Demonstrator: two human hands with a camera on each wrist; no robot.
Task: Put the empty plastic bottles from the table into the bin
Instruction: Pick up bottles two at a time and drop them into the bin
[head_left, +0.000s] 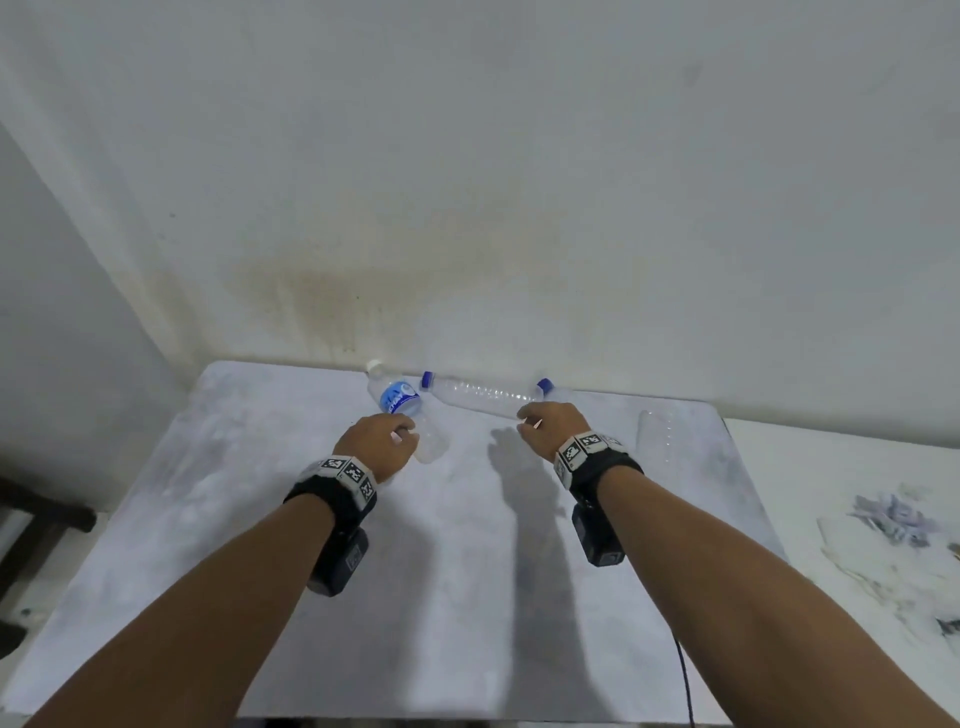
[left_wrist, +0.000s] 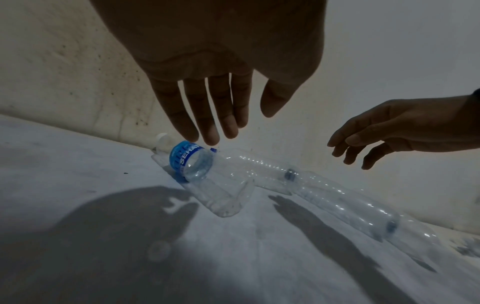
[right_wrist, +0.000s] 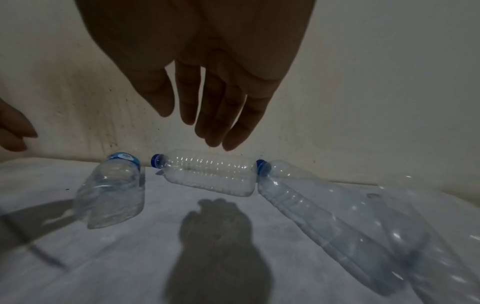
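Several empty clear plastic bottles lie on the grey table along its far edge by the wall. A blue-labelled bottle with a white cap lies at the left. My left hand hovers just over it, fingers straight, holding nothing. A ribbed bottle with a blue cap lies in the middle. My right hand hangs above it, fingers straight and empty. A longer blue-capped bottle lies to the right, partly hidden by that hand in the head view. No bin is in view.
Another clear bottle lies near the table's far right corner. A stained white wall rises directly behind the bottles. A white surface with scraps adjoins on the right, dark furniture stands at the left, and a cable hangs at the front.
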